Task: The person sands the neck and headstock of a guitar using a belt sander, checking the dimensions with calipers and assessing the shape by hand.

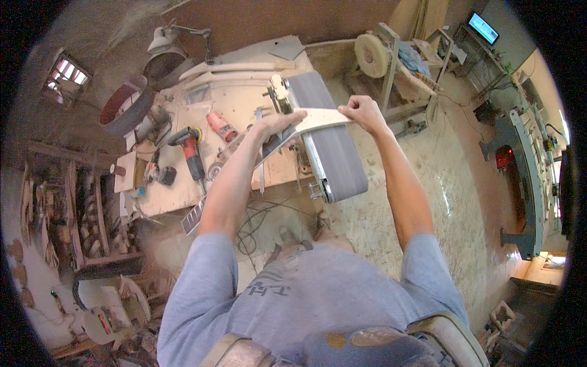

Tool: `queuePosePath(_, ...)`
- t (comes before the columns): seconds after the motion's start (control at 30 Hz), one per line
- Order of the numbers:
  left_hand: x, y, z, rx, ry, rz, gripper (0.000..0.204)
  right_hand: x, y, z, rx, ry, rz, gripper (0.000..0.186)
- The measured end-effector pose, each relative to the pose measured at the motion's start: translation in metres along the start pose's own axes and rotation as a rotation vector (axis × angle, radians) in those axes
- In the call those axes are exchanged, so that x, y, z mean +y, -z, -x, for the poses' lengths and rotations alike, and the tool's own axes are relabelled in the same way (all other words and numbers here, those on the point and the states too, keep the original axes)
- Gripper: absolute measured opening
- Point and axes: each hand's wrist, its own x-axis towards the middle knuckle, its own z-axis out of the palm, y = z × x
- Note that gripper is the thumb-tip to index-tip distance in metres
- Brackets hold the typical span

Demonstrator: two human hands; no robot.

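A pale, flat wooden piece (324,118), wider toward its left, lies across the grey sanding belt (337,160) of a belt sander. My left hand (280,123) grips its left end, with the fingers reaching over its upper face. At the narrower right end, my right hand (364,112) is closed round the tip, thumb against the wood. Both forearms stretch forward over the machine. The underside of the piece, against the belt, is hidden.
The workbench (159,197) left of the sander carries an angle grinder (192,156), a red power tool (221,126), a cordless drill (160,171) and curved wood strips (238,76). A lamp (162,40) stands behind. Cables (247,235) lie on the floor near my feet.
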Motion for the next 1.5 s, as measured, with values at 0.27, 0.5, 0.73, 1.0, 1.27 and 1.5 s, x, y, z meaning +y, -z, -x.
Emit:
queuePosePath(0.27,-0.025,0.068,0.145,-0.474,-0.449,0.725,0.063,-0.122,0.046,0.143,0.050,0.266,-0.986,0.047)
queuePosePath(0.5,0.014,0.021,0.180,-1.085,-0.773,0.946,0.062,-0.199,-0.112,0.227,-0.033,0.367,-0.496,0.069)
queuePosePath(0.73,0.020,-0.003,0.174,-0.818,-1.103,1.291,0.079,-0.205,-0.116,0.240,0.172,0.186,-0.274,0.052)
queuePosePath(1.0,0.029,-0.040,0.208,0.068,-1.191,1.316,0.100,-0.138,-0.031,0.275,0.089,0.148,0.085,0.057)
queuePosePath(1.27,0.014,-0.122,0.210,0.487,-0.950,1.611,0.066,-0.122,0.028,0.336,0.440,0.548,0.373,0.061)
queuePosePath(1.5,-0.014,-0.149,0.227,0.623,-0.766,1.628,0.064,0.004,-0.043,0.430,-0.257,-0.338,-0.824,0.084)
